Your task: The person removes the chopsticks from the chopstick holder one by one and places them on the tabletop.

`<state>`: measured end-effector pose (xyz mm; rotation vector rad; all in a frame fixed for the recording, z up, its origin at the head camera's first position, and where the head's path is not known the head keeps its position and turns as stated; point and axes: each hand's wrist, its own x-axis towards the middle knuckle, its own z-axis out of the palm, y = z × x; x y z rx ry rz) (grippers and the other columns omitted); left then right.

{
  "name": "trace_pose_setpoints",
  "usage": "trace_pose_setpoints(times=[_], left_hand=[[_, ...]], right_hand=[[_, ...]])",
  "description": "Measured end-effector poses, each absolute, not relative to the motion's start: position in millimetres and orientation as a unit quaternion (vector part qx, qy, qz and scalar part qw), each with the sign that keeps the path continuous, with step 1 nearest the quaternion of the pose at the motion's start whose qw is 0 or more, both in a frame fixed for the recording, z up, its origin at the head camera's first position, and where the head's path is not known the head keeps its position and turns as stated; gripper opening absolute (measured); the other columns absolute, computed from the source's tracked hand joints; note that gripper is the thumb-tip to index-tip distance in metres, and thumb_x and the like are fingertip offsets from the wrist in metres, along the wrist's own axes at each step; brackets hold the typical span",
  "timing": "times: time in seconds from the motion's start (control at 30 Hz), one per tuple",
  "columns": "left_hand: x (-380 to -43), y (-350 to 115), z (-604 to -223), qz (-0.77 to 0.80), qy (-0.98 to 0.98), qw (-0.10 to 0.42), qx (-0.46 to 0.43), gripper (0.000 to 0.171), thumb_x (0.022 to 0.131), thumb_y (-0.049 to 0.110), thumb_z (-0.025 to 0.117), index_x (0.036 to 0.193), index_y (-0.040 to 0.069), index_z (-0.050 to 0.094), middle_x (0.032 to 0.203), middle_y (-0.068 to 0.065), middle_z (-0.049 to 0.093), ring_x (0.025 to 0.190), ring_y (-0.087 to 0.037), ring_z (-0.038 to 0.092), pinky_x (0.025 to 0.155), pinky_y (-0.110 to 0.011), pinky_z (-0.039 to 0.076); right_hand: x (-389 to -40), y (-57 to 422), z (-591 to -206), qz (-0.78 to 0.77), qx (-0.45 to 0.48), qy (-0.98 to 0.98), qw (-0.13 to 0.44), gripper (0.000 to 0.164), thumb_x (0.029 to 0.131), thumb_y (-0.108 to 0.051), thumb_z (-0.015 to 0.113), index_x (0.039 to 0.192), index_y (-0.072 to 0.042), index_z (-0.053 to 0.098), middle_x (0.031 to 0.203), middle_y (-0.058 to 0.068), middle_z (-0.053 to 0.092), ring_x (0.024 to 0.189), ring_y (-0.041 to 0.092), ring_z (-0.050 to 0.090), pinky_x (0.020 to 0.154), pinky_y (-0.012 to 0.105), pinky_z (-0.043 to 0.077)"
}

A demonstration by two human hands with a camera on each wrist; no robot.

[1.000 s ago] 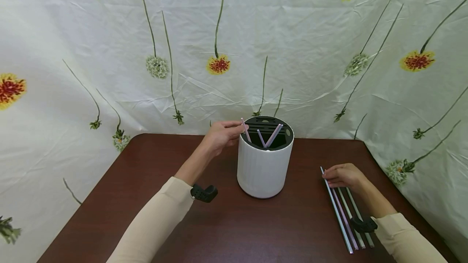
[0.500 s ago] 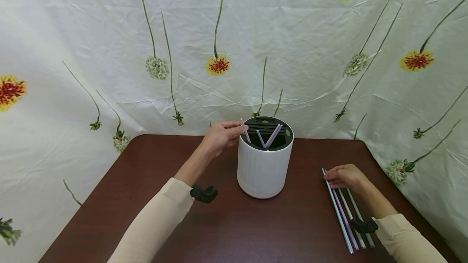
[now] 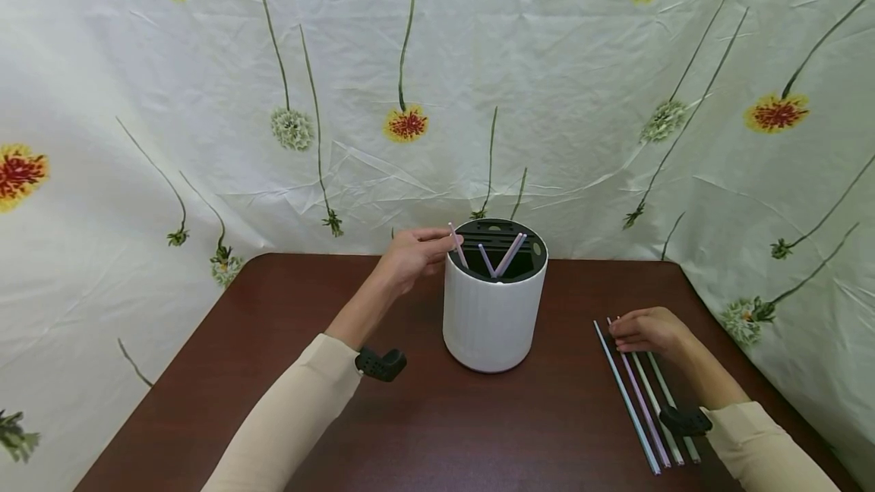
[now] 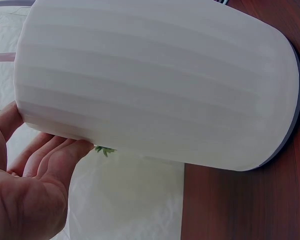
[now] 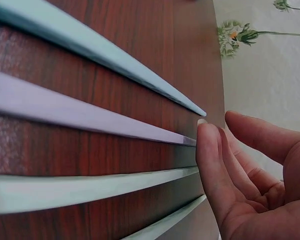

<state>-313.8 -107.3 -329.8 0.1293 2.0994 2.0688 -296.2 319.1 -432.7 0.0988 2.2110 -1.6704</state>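
Observation:
A white round utensil holder (image 3: pixel 494 332) with a black slotted top stands upright near the back middle of the table. My left hand (image 3: pixel 410 253) grips its left side, thumb at the rim and fingers along the wall. Several pinkish-purple straws (image 3: pixel 511 254) poke out of the holder's front opening. At the right, a blue straw (image 3: pixel 625 397), a purple straw (image 3: pixel 645 410) and two pale green straws (image 3: pixel 649 393) lie side by side. Over their far ends is my right hand (image 3: pixel 645 329), fingers loosely bent, thumb apart from them, close beside the purple straw's end (image 5: pixel 189 141).
The dark red-brown table (image 3: pixel 383 431) ends just behind the holder. A white cloth (image 3: pixel 560 59) printed with flowers hangs behind and at both sides. Each wrist wears a black band camera (image 3: pixel 381 364).
The blue straw's far end has come away from my right fingers and shifted left, so it lies apart from the hand. My left hand and the holder have stayed in place.

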Motion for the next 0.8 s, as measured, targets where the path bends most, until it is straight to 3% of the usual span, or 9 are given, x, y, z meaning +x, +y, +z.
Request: trace_pose_setpoints(times=[0.23, 0.5, 0.8], left_hand=[[-312.6, -107.1, -329.1, 0.695, 0.712, 0.096, 0.039, 0.038, 0.099, 0.022, 0.069, 0.134, 0.007, 0.066, 0.134, -0.010, 0.068, 0.131, -0.026, 0.060, 0.111, -0.046, 0.047], [-313.0, -108.2, -329.9, 0.685, 0.721, 0.097, 0.040, 0.039, 0.099, 0.025, 0.069, 0.135, 0.010, 0.067, 0.135, -0.008, 0.068, 0.133, -0.026, 0.058, 0.111, -0.045, 0.047], [-314.8, -107.7, -330.3, 0.684, 0.722, 0.098, 0.041, 0.040, 0.099, 0.024, 0.069, 0.135, 0.009, 0.066, 0.136, -0.009, 0.067, 0.132, -0.028, 0.059, 0.112, -0.047, 0.045]], right_hand=[[-297.9, 325.0, -427.0, -0.615, -0.010, 0.763, 0.202, 0.023, 0.099, -0.001, 0.060, 0.114, 0.016, 0.064, 0.092, 0.002, 0.074, 0.084, 0.012, 0.073, 0.080, 0.030, 0.062], [-298.3, 317.5, -408.1, -0.622, -0.051, 0.756, 0.198, 0.035, 0.102, -0.005, 0.058, 0.128, 0.018, 0.056, 0.098, -0.001, 0.073, 0.094, 0.014, 0.074, 0.087, 0.030, 0.061], [-294.8, 286.7, -366.0, -0.650, -0.071, 0.739, 0.163, 0.026, 0.101, -0.003, 0.060, 0.123, 0.009, 0.062, 0.097, -0.003, 0.074, 0.090, 0.013, 0.075, 0.086, 0.029, 0.061]])
